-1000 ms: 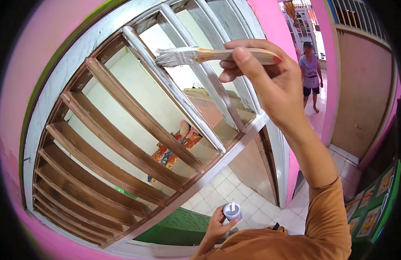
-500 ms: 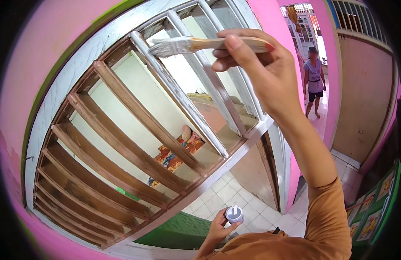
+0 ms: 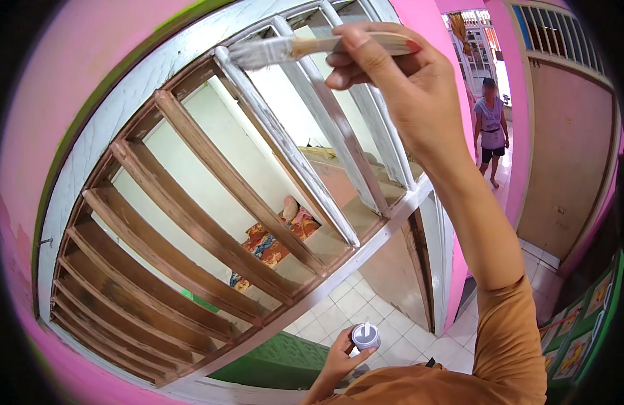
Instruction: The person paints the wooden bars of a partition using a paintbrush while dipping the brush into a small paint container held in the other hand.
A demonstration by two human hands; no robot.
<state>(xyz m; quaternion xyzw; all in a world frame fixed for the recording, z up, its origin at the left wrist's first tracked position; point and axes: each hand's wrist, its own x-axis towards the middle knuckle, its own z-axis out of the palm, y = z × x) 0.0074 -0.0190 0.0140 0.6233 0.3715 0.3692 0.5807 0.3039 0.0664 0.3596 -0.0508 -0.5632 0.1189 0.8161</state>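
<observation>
A paintbrush (image 3: 318, 46) with a wooden, red-tipped handle is held in my right hand (image 3: 410, 74), fingers closed round the handle. Its white-coated bristles are at the upper end of a slat (image 3: 285, 142) whose front edge is painted white. To the left, several slats (image 3: 210, 152) are bare brown wood; those to the right carry pale paint. Low in the view, my left hand (image 3: 340, 358) grips a small open cup (image 3: 365, 336) of greyish paint with a white stick in it.
Pale paint covers the frame (image 3: 393, 214) round the slats. A person (image 3: 491, 125) stands in the doorway at the right, near a brown door (image 3: 565, 155). A green panel (image 3: 275, 361) is below the frame, and a green board (image 3: 582, 324) at lower right.
My right hand and the brush have moved up and slightly left along the slat towards its upper end. My left hand still holds the cup. The view has shifted slightly.
</observation>
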